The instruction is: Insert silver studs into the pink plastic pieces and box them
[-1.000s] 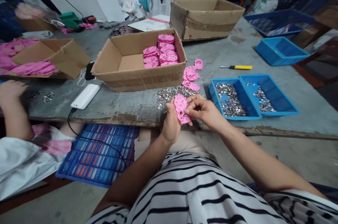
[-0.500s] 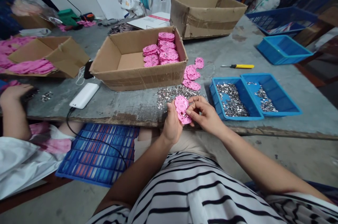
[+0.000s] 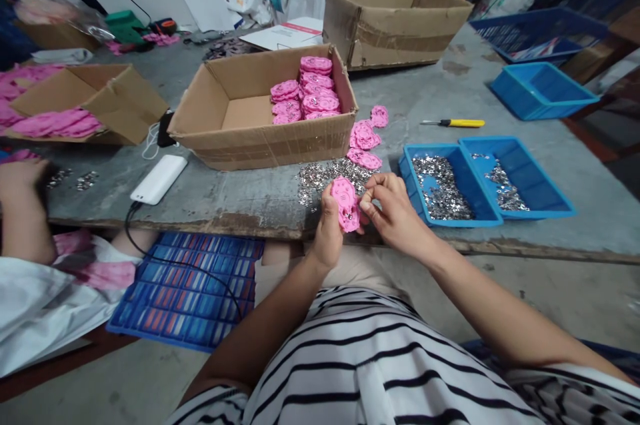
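Note:
A pink moulded plastic part [image 3: 344, 196] with an uneven outline is gripped by my left hand [image 3: 327, 233], thumb along its left edge. Small shiny bits show near its lower end. My right hand [image 3: 393, 211] is just right of the part, thumb and forefinger pinched; whatever is between them is too small to make out. Behind the hands, small metal pieces [image 3: 313, 181] lie loose on the table. Several like pink parts [image 3: 365, 135] rest beyond them, beside a cardboard box [image 3: 260, 148] that holds stacks of the same parts [image 3: 320, 105].
To the right stand blue trays [image 3: 480, 215] of metal pieces, a yellow-handled screwdriver [image 3: 465, 123] and another blue tray [image 3: 545, 88]. A second cardboard box [image 3: 400, 38] is behind. On the left are a white power bank [image 3: 159, 179] with a cable and a co-worker's arm [image 3: 25, 211].
My right hand has drawn back slightly to the right from the pink part, fingers still pinched. The left hand keeps its hold, and the view has shifted a little.

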### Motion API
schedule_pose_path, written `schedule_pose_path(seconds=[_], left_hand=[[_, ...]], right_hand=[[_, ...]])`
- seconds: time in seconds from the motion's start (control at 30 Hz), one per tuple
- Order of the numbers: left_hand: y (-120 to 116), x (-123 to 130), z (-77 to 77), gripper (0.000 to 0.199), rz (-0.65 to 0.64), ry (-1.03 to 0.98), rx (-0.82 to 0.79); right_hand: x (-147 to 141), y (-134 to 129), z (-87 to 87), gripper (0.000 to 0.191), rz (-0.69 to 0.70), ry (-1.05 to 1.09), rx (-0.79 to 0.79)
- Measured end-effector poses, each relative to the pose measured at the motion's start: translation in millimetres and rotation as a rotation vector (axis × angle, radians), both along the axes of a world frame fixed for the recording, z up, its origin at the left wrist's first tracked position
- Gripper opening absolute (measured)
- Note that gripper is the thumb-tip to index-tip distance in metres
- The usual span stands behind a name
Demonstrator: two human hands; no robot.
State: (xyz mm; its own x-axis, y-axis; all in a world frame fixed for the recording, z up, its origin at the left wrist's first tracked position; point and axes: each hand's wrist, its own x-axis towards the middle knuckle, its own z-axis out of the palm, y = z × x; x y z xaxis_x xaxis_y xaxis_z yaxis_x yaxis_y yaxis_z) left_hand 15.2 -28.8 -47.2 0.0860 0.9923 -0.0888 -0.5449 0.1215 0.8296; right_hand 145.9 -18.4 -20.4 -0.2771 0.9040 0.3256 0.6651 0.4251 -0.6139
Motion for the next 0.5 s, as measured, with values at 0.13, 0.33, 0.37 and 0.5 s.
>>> schedule_pose_path(seconds=[0.13,0.33,0.37,0.5], left_hand=[[-0.5,1.0,1.8,0.071,-0.003,-0.012,0.026],[-0.3,0.7,-6.5,0.063,0.028,0.014,0.021],[-0.4,0.6,-7.1,0.063,0.022,0.009,0.021],[-1.0,0.5,-7.4,0.060,0.009,-0.008,0.024]], right_hand=[[-1.4,-0.3,1.3,0.017,0.018,-0.024,-0.053],[-3.8,-0.4,0.5,0.015,0.023,-0.035,-0.070],[-4.1,-0.2,0.3,0.015,0.022,-0.038,-0.068],[-5.0,-0.2,0.4,0.015,0.003,-0.071,-0.059]])
